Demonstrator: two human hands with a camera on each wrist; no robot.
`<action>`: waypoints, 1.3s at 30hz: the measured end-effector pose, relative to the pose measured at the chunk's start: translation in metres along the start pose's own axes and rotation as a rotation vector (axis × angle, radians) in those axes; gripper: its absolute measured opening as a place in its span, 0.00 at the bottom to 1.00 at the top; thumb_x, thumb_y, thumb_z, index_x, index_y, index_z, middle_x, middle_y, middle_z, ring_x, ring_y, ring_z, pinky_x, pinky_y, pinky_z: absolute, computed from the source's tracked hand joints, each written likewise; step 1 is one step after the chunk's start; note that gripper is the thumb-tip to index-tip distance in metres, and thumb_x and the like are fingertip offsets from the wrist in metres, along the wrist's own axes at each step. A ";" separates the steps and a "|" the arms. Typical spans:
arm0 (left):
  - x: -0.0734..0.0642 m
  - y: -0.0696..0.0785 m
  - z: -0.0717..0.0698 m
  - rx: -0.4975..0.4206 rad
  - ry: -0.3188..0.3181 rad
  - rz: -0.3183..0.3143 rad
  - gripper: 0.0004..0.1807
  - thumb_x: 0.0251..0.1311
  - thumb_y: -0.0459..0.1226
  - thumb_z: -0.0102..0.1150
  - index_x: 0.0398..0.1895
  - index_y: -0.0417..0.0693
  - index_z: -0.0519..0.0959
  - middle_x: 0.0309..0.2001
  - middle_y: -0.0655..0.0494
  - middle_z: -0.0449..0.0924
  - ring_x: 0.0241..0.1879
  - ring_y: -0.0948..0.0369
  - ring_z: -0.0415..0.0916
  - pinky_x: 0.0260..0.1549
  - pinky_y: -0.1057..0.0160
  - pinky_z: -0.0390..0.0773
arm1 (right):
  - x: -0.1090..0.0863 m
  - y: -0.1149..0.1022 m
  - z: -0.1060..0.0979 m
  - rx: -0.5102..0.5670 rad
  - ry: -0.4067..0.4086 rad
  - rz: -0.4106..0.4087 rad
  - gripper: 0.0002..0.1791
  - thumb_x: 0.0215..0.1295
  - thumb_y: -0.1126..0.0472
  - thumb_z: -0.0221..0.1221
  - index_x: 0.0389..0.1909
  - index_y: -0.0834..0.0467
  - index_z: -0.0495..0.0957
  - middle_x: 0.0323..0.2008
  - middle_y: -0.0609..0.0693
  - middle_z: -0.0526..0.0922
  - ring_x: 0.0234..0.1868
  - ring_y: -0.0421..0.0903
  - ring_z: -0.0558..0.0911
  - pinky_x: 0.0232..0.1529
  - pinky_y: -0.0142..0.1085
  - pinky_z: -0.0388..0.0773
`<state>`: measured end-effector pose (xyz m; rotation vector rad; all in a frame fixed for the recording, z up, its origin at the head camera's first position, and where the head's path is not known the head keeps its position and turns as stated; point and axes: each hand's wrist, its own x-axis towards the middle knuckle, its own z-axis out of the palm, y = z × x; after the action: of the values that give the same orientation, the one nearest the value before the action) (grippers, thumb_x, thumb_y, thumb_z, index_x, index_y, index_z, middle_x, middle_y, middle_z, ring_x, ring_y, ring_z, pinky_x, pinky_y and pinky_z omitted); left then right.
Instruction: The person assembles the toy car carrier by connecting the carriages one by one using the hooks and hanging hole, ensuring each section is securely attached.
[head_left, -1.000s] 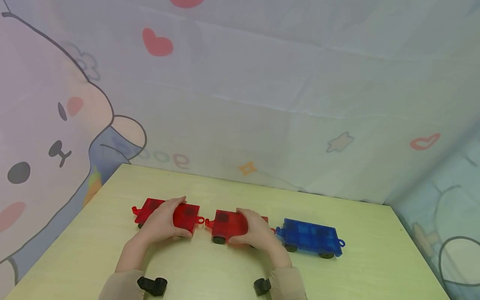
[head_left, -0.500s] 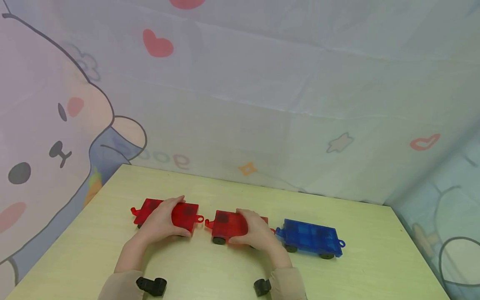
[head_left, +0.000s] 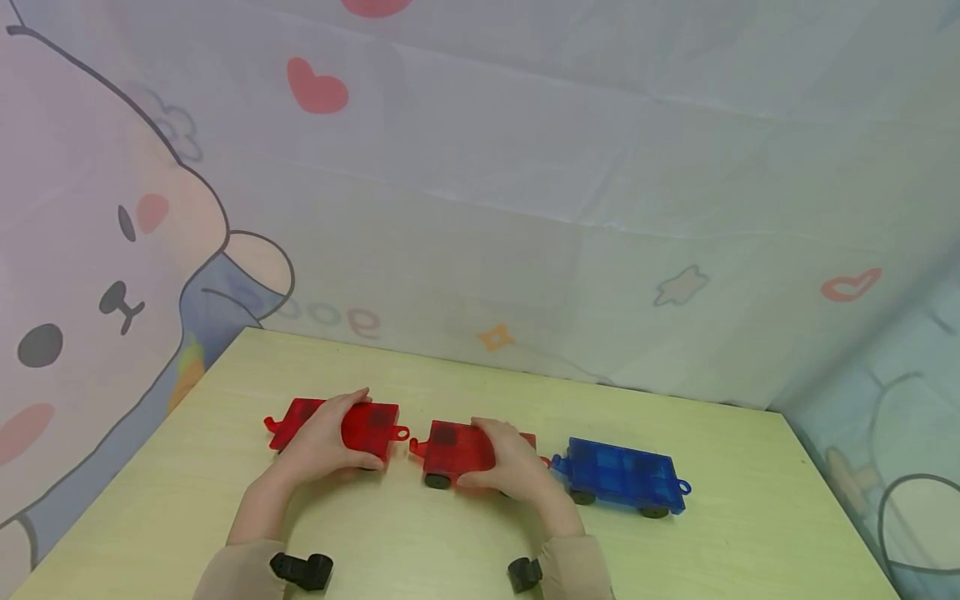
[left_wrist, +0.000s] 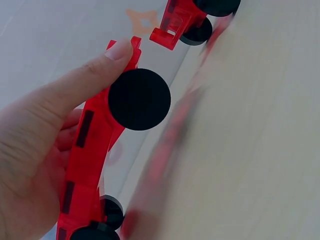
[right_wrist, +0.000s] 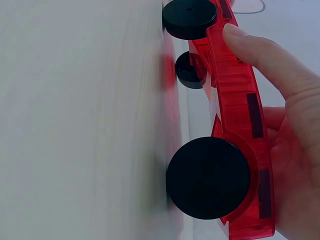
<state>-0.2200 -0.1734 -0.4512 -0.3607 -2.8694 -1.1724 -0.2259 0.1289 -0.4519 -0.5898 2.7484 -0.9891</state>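
My left hand (head_left: 318, 446) grips a see-through red toy train car (head_left: 375, 423) across its bed, thumb on the near side and fingers over the far side. In the left wrist view, its front black wheel (left_wrist: 140, 99) is raised off the table, with the ring end tilted up. That ring (head_left: 402, 433) hangs close to the hook (head_left: 417, 447) of a second red train car (head_left: 457, 446). My right hand (head_left: 513, 458) holds this second car the same way, its wheels low at the tabletop (right_wrist: 75, 125). Part of each red car is hidden under a hand.
A blue train car (head_left: 622, 473) stands at the right, its hook (head_left: 558, 462) by the second red car's ring end. The pale wooden table (head_left: 420, 550) ends at a printed cloth backdrop (head_left: 525, 208). A black cable loop (head_left: 881, 525) shows at the far right.
The left hand has shifted slightly, and the left red car's ring end has risen a little, towards the second car's hook. The right hand, second car and blue car have stayed put.
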 end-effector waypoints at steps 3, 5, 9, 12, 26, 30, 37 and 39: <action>0.000 0.000 0.000 -0.007 -0.004 0.010 0.58 0.39 0.52 0.79 0.73 0.41 0.59 0.68 0.42 0.67 0.67 0.41 0.61 0.61 0.37 0.69 | 0.001 0.000 0.000 -0.006 -0.005 -0.001 0.48 0.51 0.48 0.73 0.70 0.60 0.64 0.67 0.57 0.70 0.66 0.58 0.69 0.62 0.57 0.72; 0.000 0.000 0.000 -0.012 -0.006 0.012 0.58 0.38 0.52 0.79 0.73 0.41 0.59 0.68 0.43 0.67 0.67 0.41 0.61 0.61 0.37 0.70 | 0.001 0.000 0.001 -0.008 -0.006 0.001 0.48 0.51 0.48 0.73 0.70 0.60 0.64 0.67 0.57 0.70 0.66 0.58 0.69 0.62 0.57 0.72; 0.000 0.001 0.000 -0.017 -0.018 0.016 0.59 0.38 0.53 0.79 0.73 0.40 0.59 0.67 0.42 0.67 0.66 0.41 0.61 0.60 0.37 0.71 | 0.001 -0.001 0.000 -0.004 -0.007 0.007 0.48 0.50 0.48 0.73 0.70 0.60 0.64 0.67 0.57 0.70 0.66 0.58 0.69 0.62 0.57 0.72; 0.000 0.002 0.000 -0.020 -0.026 0.016 0.59 0.39 0.53 0.79 0.73 0.40 0.59 0.68 0.42 0.67 0.66 0.41 0.61 0.60 0.37 0.70 | 0.001 -0.001 0.000 -0.003 -0.009 0.007 0.48 0.50 0.48 0.73 0.70 0.60 0.63 0.67 0.57 0.70 0.67 0.58 0.69 0.62 0.58 0.72; 0.001 0.002 0.002 -0.019 -0.032 0.019 0.58 0.39 0.51 0.79 0.72 0.39 0.60 0.67 0.42 0.68 0.67 0.41 0.61 0.61 0.37 0.69 | 0.000 -0.002 0.000 -0.022 -0.012 -0.018 0.48 0.51 0.47 0.73 0.70 0.60 0.63 0.67 0.57 0.70 0.68 0.59 0.68 0.64 0.57 0.70; 0.001 0.003 0.002 -0.023 -0.033 0.024 0.58 0.38 0.51 0.80 0.72 0.39 0.60 0.67 0.42 0.68 0.67 0.41 0.61 0.62 0.36 0.68 | 0.000 -0.003 0.000 -0.025 -0.013 -0.021 0.48 0.52 0.47 0.72 0.70 0.60 0.63 0.68 0.57 0.70 0.69 0.59 0.67 0.65 0.57 0.69; 0.002 0.004 0.004 -0.012 -0.040 0.026 0.58 0.38 0.52 0.80 0.72 0.39 0.60 0.66 0.43 0.69 0.66 0.41 0.62 0.61 0.37 0.70 | 0.000 -0.004 0.000 -0.030 -0.015 -0.015 0.48 0.52 0.47 0.72 0.71 0.60 0.63 0.68 0.57 0.69 0.69 0.58 0.67 0.66 0.56 0.69; 0.002 0.005 0.004 -0.008 -0.042 0.024 0.58 0.38 0.52 0.80 0.72 0.39 0.60 0.66 0.43 0.69 0.66 0.42 0.62 0.60 0.38 0.71 | 0.000 -0.004 0.000 -0.033 -0.014 -0.015 0.48 0.52 0.47 0.72 0.71 0.60 0.63 0.68 0.57 0.69 0.69 0.58 0.67 0.66 0.57 0.69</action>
<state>-0.2202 -0.1668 -0.4506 -0.4241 -2.8874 -1.1876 -0.2245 0.1262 -0.4494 -0.6210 2.7563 -0.9411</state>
